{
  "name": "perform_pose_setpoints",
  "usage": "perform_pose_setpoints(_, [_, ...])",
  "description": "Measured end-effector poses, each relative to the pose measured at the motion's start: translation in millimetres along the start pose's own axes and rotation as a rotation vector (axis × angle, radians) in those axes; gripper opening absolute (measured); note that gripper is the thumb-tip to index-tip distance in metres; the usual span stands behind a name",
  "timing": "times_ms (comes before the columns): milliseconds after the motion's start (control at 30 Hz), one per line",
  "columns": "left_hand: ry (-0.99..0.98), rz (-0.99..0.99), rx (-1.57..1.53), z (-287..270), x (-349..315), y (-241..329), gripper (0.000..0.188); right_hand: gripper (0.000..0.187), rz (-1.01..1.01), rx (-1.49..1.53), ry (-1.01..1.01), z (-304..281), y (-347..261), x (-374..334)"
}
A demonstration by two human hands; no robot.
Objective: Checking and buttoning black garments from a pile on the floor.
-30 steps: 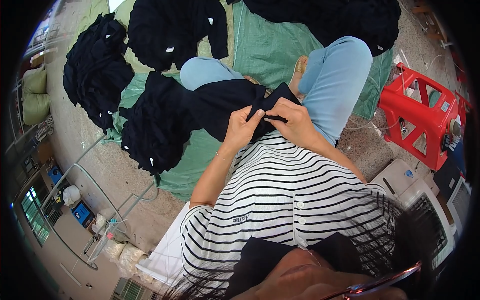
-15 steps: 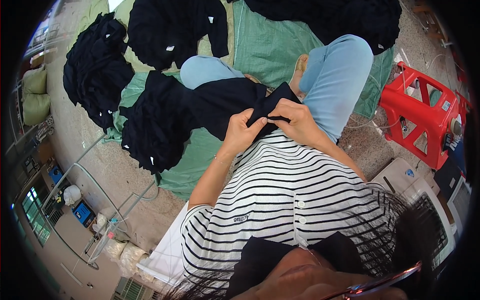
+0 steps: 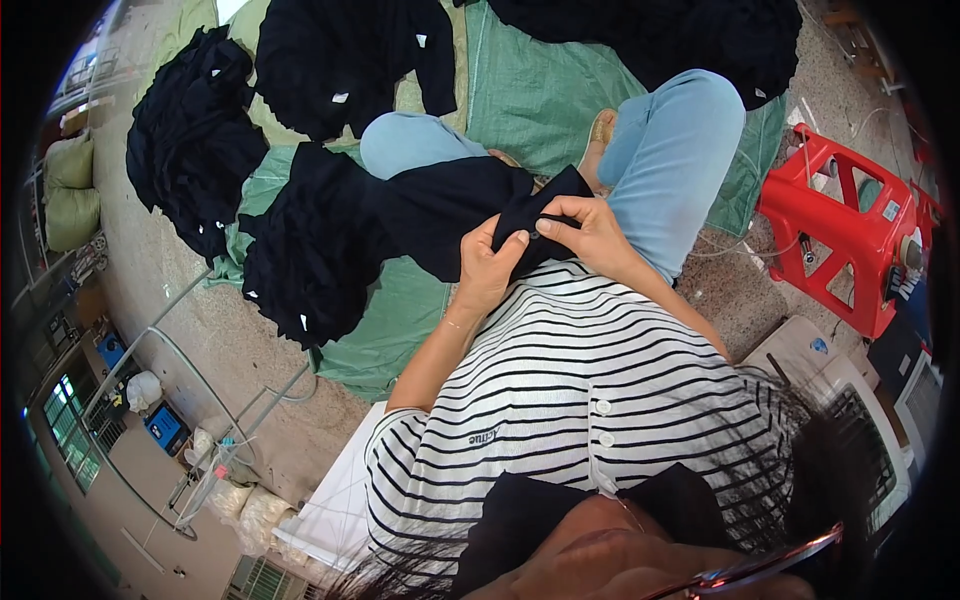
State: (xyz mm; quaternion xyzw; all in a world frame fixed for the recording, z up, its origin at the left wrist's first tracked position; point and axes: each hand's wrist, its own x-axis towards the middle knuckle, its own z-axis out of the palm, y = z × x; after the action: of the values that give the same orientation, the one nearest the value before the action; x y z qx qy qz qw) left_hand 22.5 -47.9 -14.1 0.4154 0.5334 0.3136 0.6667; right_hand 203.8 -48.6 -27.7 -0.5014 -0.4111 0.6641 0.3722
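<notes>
A black knit garment [image 3: 450, 205] lies across my lap, its near end bunched up in front of my striped shirt. My left hand [image 3: 487, 262] is closed on its edge, the thumb pressed on top of the cloth. On the other side of the same edge my right hand [image 3: 592, 238] pinches the fabric between thumb and bent fingers. A small dark round spot, which looks like a button [image 3: 534, 234], shows between the two thumbs. The fingertips under the cloth are hidden.
Left of my lap is a heap of black garments [image 3: 310, 245] on green sheeting [image 3: 385, 325]. More black piles [image 3: 190, 135] lie beyond. A red plastic stool [image 3: 850, 230] stands at the right, and a metal tube frame [image 3: 165, 335] at the left.
My right hand has shifted slightly and its thumb has drawn back a little. The cloth between the thumbs is spread flatter, and the small round spot now shows.
</notes>
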Motion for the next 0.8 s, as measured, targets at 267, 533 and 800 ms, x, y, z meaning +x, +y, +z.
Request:
perform_pose_setpoints(267, [0.093, -0.248, -0.436, 2.0, 8.0, 5.6, 0.008, 0.022, 0.012, 0.229, 0.033, 7.1, 9.9, 10.9])
perform_pose_setpoints(533, [0.091, 0.589, 0.744, -15.5, 9.4, 38.9, 0.105, 0.032, -0.275, -0.430, -0.200, -51.4, -71.5, -30.6])
perform_pose_setpoints(800, [-0.839, 0.306, 0.673, -22.1, -4.7, 60.2, 0.060, 0.040, -0.699, -0.330, 0.354, -145.3, -167.9, -75.8])
